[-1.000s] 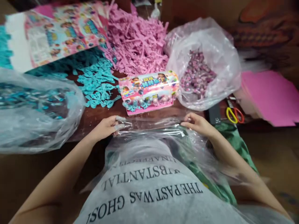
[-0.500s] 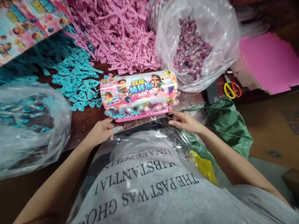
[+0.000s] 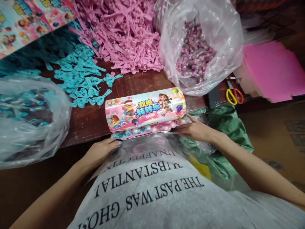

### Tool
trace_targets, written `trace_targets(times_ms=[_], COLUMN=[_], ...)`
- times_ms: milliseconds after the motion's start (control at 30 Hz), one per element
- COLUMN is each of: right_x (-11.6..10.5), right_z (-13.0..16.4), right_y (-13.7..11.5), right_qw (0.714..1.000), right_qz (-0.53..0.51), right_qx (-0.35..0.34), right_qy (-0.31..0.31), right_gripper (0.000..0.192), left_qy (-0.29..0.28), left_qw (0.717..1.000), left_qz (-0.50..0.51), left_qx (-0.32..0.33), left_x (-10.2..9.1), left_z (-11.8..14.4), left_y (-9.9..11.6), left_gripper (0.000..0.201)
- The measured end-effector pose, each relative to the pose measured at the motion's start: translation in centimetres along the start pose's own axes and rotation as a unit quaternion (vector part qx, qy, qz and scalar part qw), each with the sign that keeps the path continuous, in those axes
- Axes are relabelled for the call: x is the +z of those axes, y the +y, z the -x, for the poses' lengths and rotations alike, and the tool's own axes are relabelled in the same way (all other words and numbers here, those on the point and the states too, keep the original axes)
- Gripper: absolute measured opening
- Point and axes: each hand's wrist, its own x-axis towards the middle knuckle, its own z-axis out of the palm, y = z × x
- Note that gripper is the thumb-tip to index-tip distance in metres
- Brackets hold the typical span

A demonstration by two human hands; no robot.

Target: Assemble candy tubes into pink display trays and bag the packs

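Observation:
A candy display box point(image 3: 146, 109) with a curved, printed cover lies at the table's front edge. Blue and pink wrapped candies point(image 3: 152, 128) line its near side. My left hand point(image 3: 102, 151) is at the box's near left corner, fingers bent on shiny clear plastic. At the right end, my right hand point(image 3: 196, 129) has its thumb beside the box and its other fingers tucked by the lower edge, partly hidden. Between my hands a clear plastic bag point(image 3: 166, 140) spreads below the box, over my grey printed shirt.
Blue plastic pieces point(image 3: 81, 79) and pink plastic pieces point(image 3: 128, 35) are heaped behind. Clear bags of candies stand left point(image 3: 59, 127) and right point(image 3: 226, 60). Scissors point(image 3: 234, 96), a black case point(image 3: 214, 97), pink sheets point(image 3: 274, 70) and a green bag point(image 3: 234, 127) lie right. Printed boxes point(image 3: 35, 22) fill the upper left.
The box has come nearer to my body, down to the table's edge, baring tabletop behind it. Both hands have moved slightly lower, and less of the plastic shows over my lap.

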Motion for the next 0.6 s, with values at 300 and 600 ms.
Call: trace_targets(times_ms=[300,600], right_x=[-5.6,-8.3], right_z=[-1.0,-0.2], right_y=[0.9,-1.5], right_qw=[0.998,0.972], right_qz=[-0.010,-0.080], right_qx=[-0.059,-0.024], right_qy=[0.031,0.220], right_gripper=[0.029,0.027], left_qy=[0.131,0.363], left_qw=[0.984,0.915], left_qz=[-0.072,-0.046], left_qx=[0.099,0.169], left_x=[1.1,-3.3], left_z=[1.3,2.1], left_y=[-1.1,0.4], left_gripper=[0.035,0.012])
